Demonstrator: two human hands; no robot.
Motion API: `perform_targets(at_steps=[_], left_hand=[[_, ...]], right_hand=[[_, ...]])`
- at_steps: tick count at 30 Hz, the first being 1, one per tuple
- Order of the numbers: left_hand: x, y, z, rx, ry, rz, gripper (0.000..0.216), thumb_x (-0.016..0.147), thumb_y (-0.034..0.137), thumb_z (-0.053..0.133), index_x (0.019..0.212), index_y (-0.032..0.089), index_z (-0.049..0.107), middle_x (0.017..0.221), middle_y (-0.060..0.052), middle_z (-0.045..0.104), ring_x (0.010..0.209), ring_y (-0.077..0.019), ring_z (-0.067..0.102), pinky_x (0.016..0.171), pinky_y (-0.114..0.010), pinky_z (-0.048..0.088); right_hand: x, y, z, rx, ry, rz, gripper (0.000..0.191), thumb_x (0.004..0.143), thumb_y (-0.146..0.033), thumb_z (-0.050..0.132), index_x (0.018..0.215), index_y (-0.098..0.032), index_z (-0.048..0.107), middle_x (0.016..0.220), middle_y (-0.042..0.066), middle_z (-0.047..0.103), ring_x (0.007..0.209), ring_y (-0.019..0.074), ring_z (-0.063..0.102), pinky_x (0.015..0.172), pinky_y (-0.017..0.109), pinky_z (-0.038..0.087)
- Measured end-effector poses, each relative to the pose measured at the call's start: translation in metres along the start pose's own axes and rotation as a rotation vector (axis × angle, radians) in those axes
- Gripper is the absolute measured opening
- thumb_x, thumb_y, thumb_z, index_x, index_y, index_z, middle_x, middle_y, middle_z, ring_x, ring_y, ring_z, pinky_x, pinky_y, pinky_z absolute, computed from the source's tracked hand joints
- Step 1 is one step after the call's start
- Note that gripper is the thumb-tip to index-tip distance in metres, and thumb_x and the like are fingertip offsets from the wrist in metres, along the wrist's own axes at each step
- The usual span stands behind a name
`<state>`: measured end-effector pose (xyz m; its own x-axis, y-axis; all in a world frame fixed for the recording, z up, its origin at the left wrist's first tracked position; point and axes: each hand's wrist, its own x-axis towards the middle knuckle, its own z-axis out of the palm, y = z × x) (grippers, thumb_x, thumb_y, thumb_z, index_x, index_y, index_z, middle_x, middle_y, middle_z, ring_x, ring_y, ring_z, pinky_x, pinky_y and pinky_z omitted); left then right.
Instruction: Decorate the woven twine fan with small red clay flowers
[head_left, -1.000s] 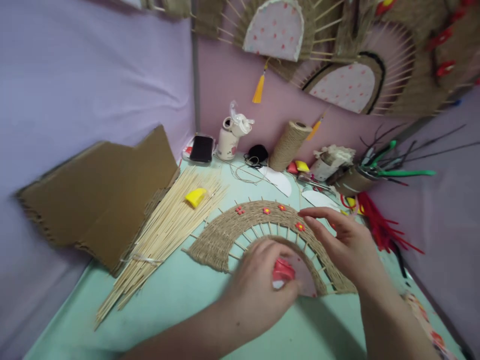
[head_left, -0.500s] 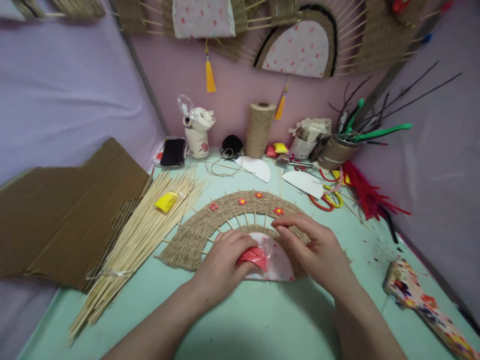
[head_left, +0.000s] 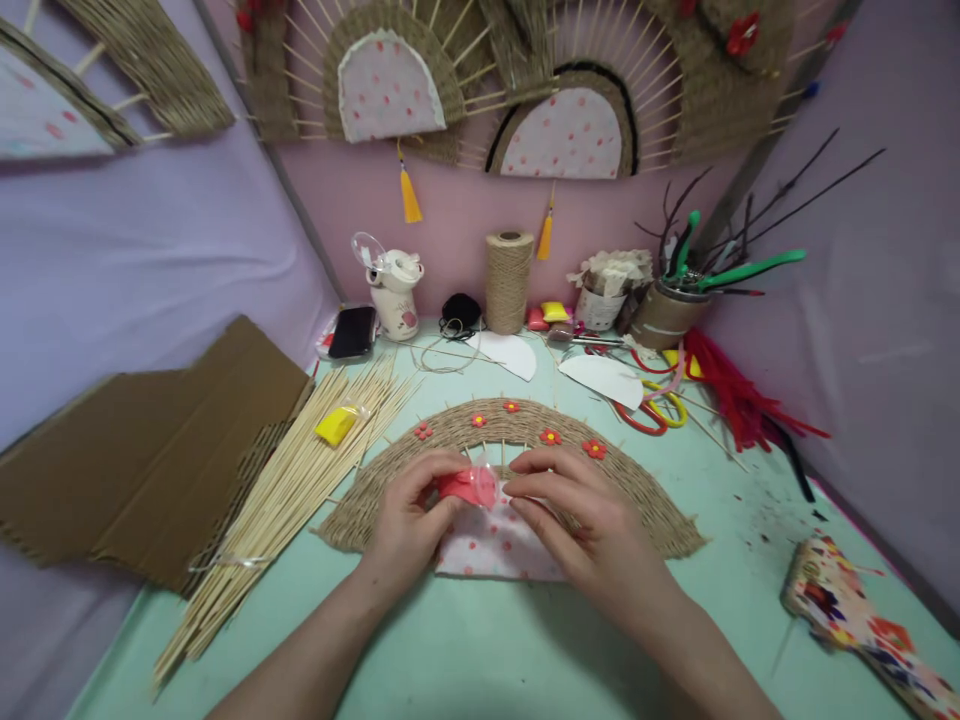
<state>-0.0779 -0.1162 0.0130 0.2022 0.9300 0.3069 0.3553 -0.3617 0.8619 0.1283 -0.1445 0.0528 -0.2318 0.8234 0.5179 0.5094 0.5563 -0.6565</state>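
My left hand (head_left: 416, 510) is closed on a small clear packet of coral-red clay (head_left: 471, 487), held just above the woven fan. At the packet's right side, my right hand (head_left: 581, 510) has its thumb and fingertips drawn together; whatever lies between them is too small to make out. Beneath both hands lies the fan (head_left: 360, 515), an arch of twine woven over thin sticks. Red clay flowers, most with yellow centres, such as the rightmost flower (head_left: 594, 449), dot its upper band. A white half-round panel with red spots (head_left: 480, 555) fills the fan's lower middle, partly covered by my hands.
Left lie a bundle of bamboo sticks (head_left: 255, 530) with a yellow clay packet (head_left: 337, 425) on top, and cardboard (head_left: 150, 440). Behind stand a twine spool (head_left: 508, 285) and a tool can (head_left: 664, 315). Scissors (head_left: 652, 408) and a paint-smeared glue gun (head_left: 832, 590) lie right.
The view has tilted upward. My left hand has lifted the red clay packet off the panel, and my right hand has come left to it, uncovering the rightmost flower.
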Motion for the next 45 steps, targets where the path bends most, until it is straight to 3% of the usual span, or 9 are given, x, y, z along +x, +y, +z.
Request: perform_targets(at_steps=[11,15,22,29,33,39,45], left_hand=[[-0.002,0.005,-0.001,0.213,0.049,0.248,0.021,0.081,0.009,0.059,0.097,0.021,0.067,0.101,-0.006,0.069,0.097,-0.0189,0.063,0.087,-0.036,0.051],[-0.004,0.005,0.0,0.244,0.047,0.311,0.02,0.084,0.011,0.058,0.099,0.021,0.066,0.099,-0.006,0.069,0.098,-0.0195,0.062,0.088,-0.038,0.051],[-0.008,0.009,0.002,0.259,0.084,0.388,0.019,0.086,0.012,0.059,0.101,0.022,0.066,0.098,-0.007,0.069,0.096,-0.02,0.061,0.086,-0.038,0.052],[-0.01,0.011,0.004,0.271,0.081,0.358,0.016,0.086,0.012,0.059,0.096,0.021,0.067,0.096,-0.006,0.069,0.094,-0.0196,0.061,0.084,-0.037,0.052],[-0.01,0.01,0.003,0.254,0.097,0.362,0.019,0.086,0.01,0.058,0.099,0.021,0.066,0.097,-0.006,0.068,0.096,-0.0198,0.061,0.086,-0.038,0.051],[-0.011,0.009,0.002,0.234,0.081,0.348,0.024,0.083,0.005,0.059,0.1,0.021,0.064,0.098,-0.005,0.066,0.097,-0.019,0.059,0.087,-0.036,0.05],[-0.012,0.01,0.004,0.214,0.068,0.315,0.024,0.081,0.004,0.06,0.098,0.02,0.065,0.099,-0.005,0.067,0.098,-0.0183,0.059,0.088,-0.034,0.048]], right_hand=[[-0.004,0.006,0.017,-0.162,-0.022,-0.074,0.029,0.093,-0.016,0.05,0.112,-0.023,0.07,0.109,0.011,0.065,0.099,0.0217,0.063,0.081,0.036,0.056],[-0.008,0.008,0.022,-0.242,0.02,-0.047,0.025,0.094,-0.017,0.05,0.105,-0.023,0.071,0.107,0.01,0.067,0.097,0.0232,0.064,0.081,0.039,0.056],[-0.011,0.01,0.029,-0.171,0.017,0.01,0.018,0.093,-0.021,0.051,0.098,-0.025,0.068,0.109,0.008,0.067,0.098,0.0218,0.066,0.081,0.037,0.057],[-0.01,0.014,0.03,-0.178,-0.063,0.048,0.011,0.09,-0.018,0.053,0.084,-0.022,0.061,0.117,0.009,0.067,0.105,0.0243,0.066,0.085,0.041,0.058],[-0.009,0.011,0.03,-0.154,-0.056,0.045,0.013,0.092,-0.019,0.051,0.094,-0.023,0.063,0.134,0.011,0.059,0.117,0.025,0.062,0.089,0.041,0.057],[-0.009,0.01,0.032,-0.158,-0.055,0.014,0.012,0.091,-0.017,0.05,0.086,-0.021,0.06,0.13,0.014,0.062,0.119,0.0256,0.061,0.09,0.043,0.056],[-0.009,0.009,0.032,-0.071,-0.109,0.13,0.011,0.084,-0.014,0.051,0.078,-0.021,0.057,0.136,0.014,0.058,0.122,0.0267,0.058,0.087,0.041,0.055]])
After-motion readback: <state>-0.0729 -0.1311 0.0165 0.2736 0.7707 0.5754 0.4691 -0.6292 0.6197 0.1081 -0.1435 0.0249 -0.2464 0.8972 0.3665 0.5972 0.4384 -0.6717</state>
